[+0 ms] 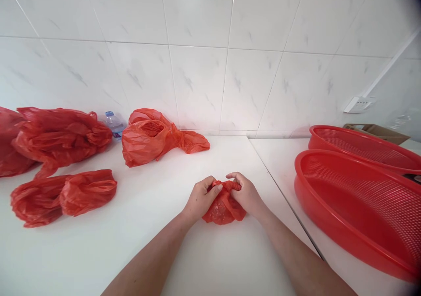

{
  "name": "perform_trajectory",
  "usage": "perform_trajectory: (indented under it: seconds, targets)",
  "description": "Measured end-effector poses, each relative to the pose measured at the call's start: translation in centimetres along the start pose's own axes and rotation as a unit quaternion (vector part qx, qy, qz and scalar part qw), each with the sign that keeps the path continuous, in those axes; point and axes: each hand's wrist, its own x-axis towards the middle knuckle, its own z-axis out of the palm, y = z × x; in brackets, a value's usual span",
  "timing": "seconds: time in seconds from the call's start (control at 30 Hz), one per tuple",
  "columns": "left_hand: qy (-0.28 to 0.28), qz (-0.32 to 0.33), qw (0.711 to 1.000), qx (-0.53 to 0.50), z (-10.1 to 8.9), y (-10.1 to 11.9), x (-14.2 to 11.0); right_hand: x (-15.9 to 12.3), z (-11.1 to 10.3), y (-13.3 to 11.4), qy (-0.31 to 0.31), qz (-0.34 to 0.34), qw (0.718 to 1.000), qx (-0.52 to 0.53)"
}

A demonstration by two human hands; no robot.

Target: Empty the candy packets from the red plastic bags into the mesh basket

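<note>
A small bunched red plastic bag (pixel 223 209) rests on the white counter (pixel 148 243) in front of me. My left hand (pixel 200 197) pinches its top edge from the left, fingers closed on the plastic. My right hand (pixel 246 194) grips the same top edge from the right, fingers curled over it. Both hands touch each other's side of the bag near its mouth.
More red plastic bags lie at the left: one open-mouthed by the wall (pixel 154 136), a large one (pixel 62 133), a flatter one (pixel 66 195). A water bottle (pixel 113 123) stands behind them. Two red mesh baskets (pixel 358 199) sit at right, by a wall socket (pixel 359 104).
</note>
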Motion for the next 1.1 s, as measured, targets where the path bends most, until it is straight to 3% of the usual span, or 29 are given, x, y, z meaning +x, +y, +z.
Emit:
perform_trajectory:
  seconds: [0.27, 0.4, 0.53, 0.67, 0.8, 0.9, 1.1]
  targets:
    - [-0.022, 0.013, 0.998, 0.053, 0.4, -0.3, -0.1, 0.3, 0.0, 0.2, 0.034, 0.0, 0.999, 0.003]
    - [-0.021, 0.014, 0.997, 0.069, 0.1, -0.5, 0.0, 0.5, -0.6, -0.1, -0.014, 0.015, 0.995, 0.096]
    - [0.008, 0.027, 0.997, 0.077, 0.0, -0.8, 0.2, 0.8, -1.4, 0.0, -0.072, 0.038, 0.959, 0.272]
    - [0.055, 0.115, 0.987, 0.097, -0.6, -1.1, 0.7, 1.4, -2.1, 0.6, -0.033, 0.039, 0.94, 0.336]
    - [0.14, 0.214, 0.955, 0.149, -2.2, -1.2, 1.3, 2.4, -3.1, 2.0, 0.089, 0.047, 0.979, 0.175]
    - [0.217, 0.234, 0.932, 0.173, -3.6, -1.3, 1.6, 3.3, -3.9, 3.1, 0.182, 0.041, 0.982, 0.028]
    - [0.27, 0.197, 0.932, 0.139, -4.2, -1.4, 1.5, 4.2, -4.1, 4.1, 0.223, 0.048, 0.972, -0.059]
